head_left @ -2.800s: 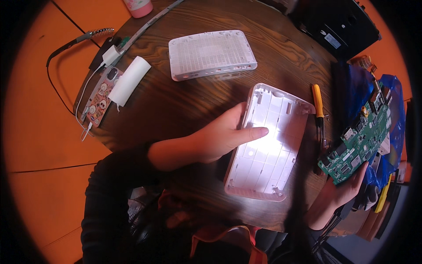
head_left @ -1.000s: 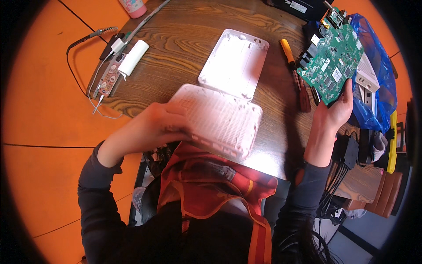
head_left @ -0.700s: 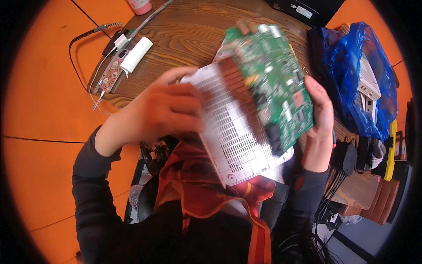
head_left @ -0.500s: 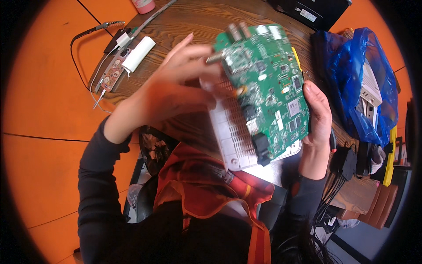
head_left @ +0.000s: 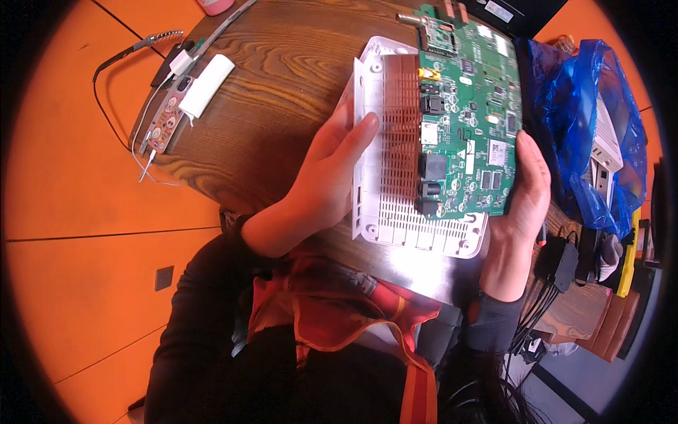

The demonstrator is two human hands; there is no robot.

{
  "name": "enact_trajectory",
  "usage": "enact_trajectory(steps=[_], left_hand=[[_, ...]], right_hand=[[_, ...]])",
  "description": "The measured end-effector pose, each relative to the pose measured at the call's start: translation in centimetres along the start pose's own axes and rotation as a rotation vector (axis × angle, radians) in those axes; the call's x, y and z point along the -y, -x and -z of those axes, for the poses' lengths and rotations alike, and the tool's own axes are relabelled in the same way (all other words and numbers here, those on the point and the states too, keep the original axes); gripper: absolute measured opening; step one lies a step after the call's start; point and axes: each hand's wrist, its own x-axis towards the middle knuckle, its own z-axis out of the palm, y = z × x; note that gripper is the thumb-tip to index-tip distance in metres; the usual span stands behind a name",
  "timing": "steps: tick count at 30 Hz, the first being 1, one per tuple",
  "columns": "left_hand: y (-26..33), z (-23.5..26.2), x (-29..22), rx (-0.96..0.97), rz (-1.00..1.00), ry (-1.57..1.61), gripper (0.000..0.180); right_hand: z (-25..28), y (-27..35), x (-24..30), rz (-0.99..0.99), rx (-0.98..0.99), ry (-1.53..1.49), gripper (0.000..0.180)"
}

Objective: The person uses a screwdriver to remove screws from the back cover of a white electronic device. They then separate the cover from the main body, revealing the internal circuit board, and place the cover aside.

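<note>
Left hand (head_left: 325,169): fingers closed on the cover (head_left: 395,218) at its left wall (head_left: 359,88).
Right hand (head_left: 528,187): board (head_left: 473,113) gripped by its right edge, fingers partly hidden.
Board: held over the cover, right of frame centre.
Risk: ports (head_left: 432,167) could be knocked against the wall if the board is tipped.
Labels: stickers (head_left: 497,152) seen on board and black box (head_left: 540,10), upper right; print too small to be read.
</note>
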Motion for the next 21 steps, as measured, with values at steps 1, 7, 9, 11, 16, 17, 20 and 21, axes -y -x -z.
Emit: enact_trajectory(steps=[1, 7, 9, 11, 16, 17, 20, 21], left_hand=[[-0.6, -0.1, -0.6, 0.072, -0.028, 0.035, 0.043], [-6.3, -0.8, -2.7, 0.089, -0.057, 0.075, 0.047], [-6.8, -0.7, -2.3, 0.095, -0.041, 0.188, 0.043], [-6.4, -0.1, -1.8, 0.142, 0.008, 0.092, 0.052], [-5.7, 0.9, -1.1, 0.262, 0.021, 0.238, 0.055], [-5.6, 0.8, -1.0, 0.268, 0.004, 0.24, 0.056], [-5.4, 0.5, -0.8, 0.282, 0.0, 0.273, 0.06], [-5.4, 0.4, -0.8, 0.288, -0.004, 0.265, 0.06]], right_hand=[[0.2, -0.1, 0.5, 0.044, -0.051, 0.045, 0.017], [0.6, 0.5, 2.3, 0.313, -0.137, 0.231, 0.016], [0.3, 0.8, 1.8, 0.348, -0.205, 0.34, 0.018], [0.0, 1.0, 1.1, 0.393, -0.202, 0.421, 0.017], [-0.7, 1.5, 0.3, 0.347, -0.126, 0.501, 0.018], [-0.9, 1.6, 0.2, 0.35, -0.155, 0.512, 0.017], [-1.2, 1.7, -0.1, 0.371, -0.148, 0.542, 0.016], [-1.3, 1.7, -0.1, 0.377, -0.144, 0.545, 0.017]])
